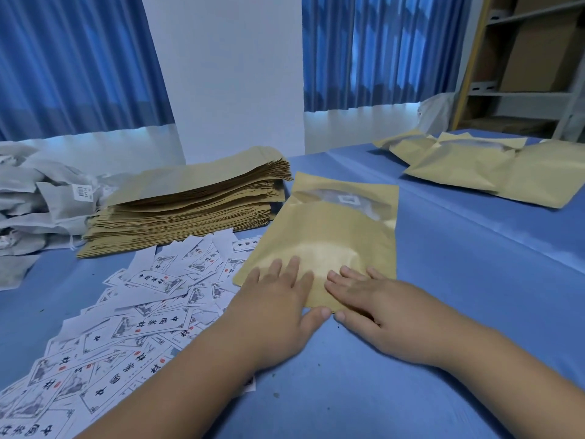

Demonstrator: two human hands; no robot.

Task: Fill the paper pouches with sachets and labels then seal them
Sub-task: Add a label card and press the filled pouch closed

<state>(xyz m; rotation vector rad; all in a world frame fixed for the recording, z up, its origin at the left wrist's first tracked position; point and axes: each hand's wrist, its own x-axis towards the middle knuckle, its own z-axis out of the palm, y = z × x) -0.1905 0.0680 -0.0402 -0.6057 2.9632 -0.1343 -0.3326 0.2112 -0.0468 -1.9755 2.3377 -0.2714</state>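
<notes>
— What shows of the person?
— Two forearms (202,372), bare right to the lower edge, and the left hand (278,301) and right hand (376,301), bare too, with short, plain fingernails (324,312).

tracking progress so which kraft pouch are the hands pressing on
The lone pouch in the centre: left hand and right hand lie flat on its near end. The stack and the far-right pouches go untouched.

Matt kraft-paper pouch (329,236) — smooth blue cloth (459,280)
</notes>
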